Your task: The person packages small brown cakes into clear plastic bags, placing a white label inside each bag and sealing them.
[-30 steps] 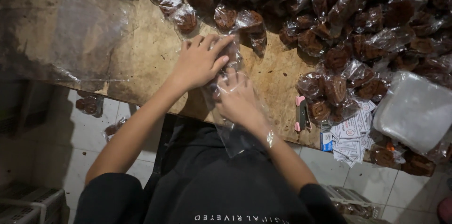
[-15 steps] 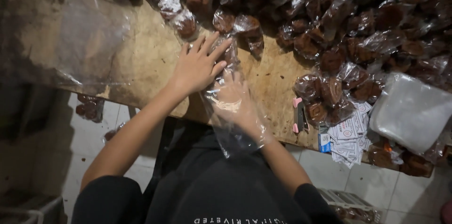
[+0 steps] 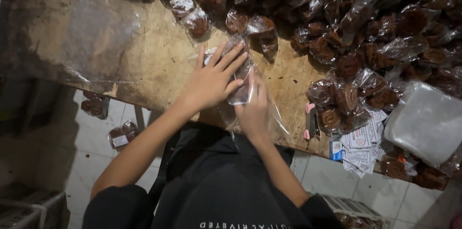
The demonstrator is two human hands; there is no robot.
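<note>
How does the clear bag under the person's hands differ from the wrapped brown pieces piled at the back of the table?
The clear bag lies flat under the left hand and right hand; the wrapped brown pieces lie untouched. The bag sits alone on bare wooden table; the pieces are heaped together. The bag looks long and loose, the pieces small and bunched. Both are clear, shiny plastic.

Glossy plastic bag [image 3: 240,84], rough wooden table [image 3: 159,60]

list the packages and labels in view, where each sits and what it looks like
Clear plastic bag: under the left hand and right hand, crinkled, with a dark item inside.
Wrapped brown pieces: heaped across the table's top and right.
Small paper labels: loose pile at the table edge, white with red and blue print.
Flat clear bags: pale stack at far right.
Two wrapped pieces: on the floor tiles.
</note>
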